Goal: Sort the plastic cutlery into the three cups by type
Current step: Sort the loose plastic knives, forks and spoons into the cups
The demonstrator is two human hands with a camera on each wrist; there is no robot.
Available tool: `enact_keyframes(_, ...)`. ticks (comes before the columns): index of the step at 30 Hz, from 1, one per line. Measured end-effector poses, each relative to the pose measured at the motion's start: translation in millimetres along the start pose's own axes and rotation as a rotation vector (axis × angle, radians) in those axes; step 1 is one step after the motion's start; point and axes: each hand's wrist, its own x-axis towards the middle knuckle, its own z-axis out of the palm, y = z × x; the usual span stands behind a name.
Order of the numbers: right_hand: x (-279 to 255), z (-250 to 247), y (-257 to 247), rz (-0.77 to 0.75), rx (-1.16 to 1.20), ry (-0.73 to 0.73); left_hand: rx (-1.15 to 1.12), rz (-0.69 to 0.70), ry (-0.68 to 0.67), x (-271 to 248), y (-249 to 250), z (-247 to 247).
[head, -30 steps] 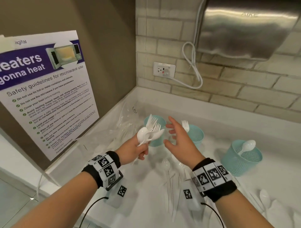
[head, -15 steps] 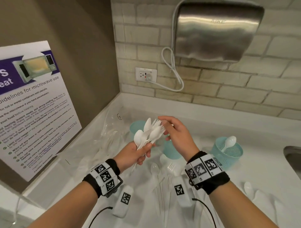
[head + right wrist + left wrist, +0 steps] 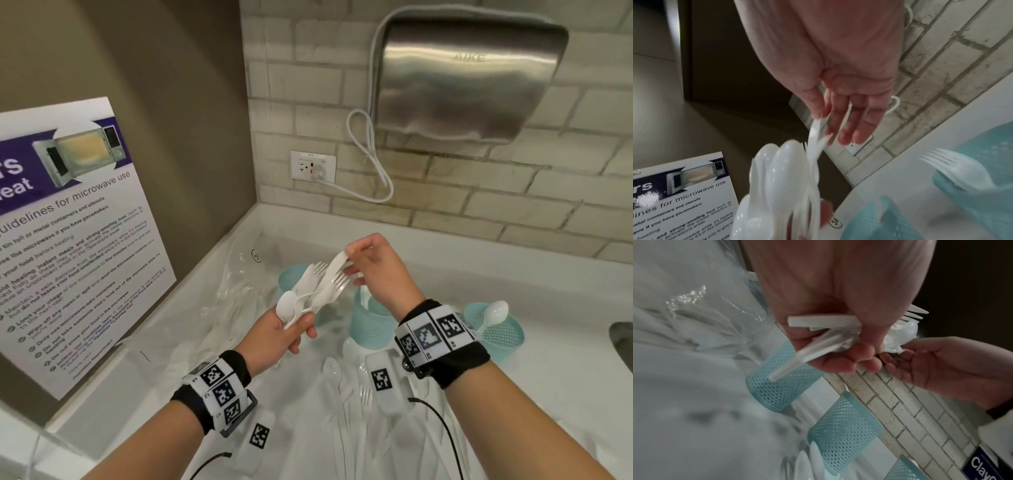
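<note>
**Mixed cutlery bundle, one knife being drawn out**

Change since half a second ago: the right hand [image 3: 380, 270] has risen from the bundle's tips and now has a knife [image 3: 337, 262] pulled partly up out of the fan; the view has swung left, so the hand dryer [image 3: 469, 78] sits higher and further right.

Item 1. Right hand: thumb and forefinger pinch the tip of the knife; the other fingers [image 3: 857, 123] are extended and loose.

Item 2. Left hand [image 3: 279, 334]: fingers curled tight round the handles of the cutlery bundle [image 3: 317, 287], forks and spoons fanned upward. Handle ends [image 3: 818, 344] stick out below the fist.

Item 3. Three teal mesh cups on the white counter [image 3: 548, 274], in a row behind the hands. Left cup [image 3: 286, 279] is partly hidden behind the bundle. Middle cup [image 3: 368, 323] stands below the right hand; the right wrist view shows a fork [image 3: 955, 168] in a cup. Right cup [image 3: 503, 334] holds one spoon [image 3: 495, 313].

Item 4. Loose cutlery [image 3: 346, 394], white, lying on the counter between the forearms.

Item 5. Clear plastic bag [image 3: 236, 294], crumpled, in the counter's left corner.

Item 6. Microwave poster [image 3: 78, 233], leaning at left. Wall socket [image 3: 312, 167] beneath the dryer.
</note>
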Motion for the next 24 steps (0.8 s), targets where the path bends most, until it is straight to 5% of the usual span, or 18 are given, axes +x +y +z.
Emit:
enact_keyframes(8, 19, -12, -42, -0.348, 0.172, 0.334, -0.019, -0.009, 0.311, 2, -17, -17)
enact_keyframes(14, 28, 31, 9, -0.060, -0.077, 0.093, -0.079, 0.047, 0.332, 1, -4, -21)
enact_keyframes(18, 21, 42, 22, -0.124, -0.316, 0.077, -0.069, 0.054, 0.344, 2, -2, -20)
enact_keyframes(24, -2, 50, 9, 0.062, -0.011, -0.152, -0.106, 0.061, 0.254, 1, 11, -11)
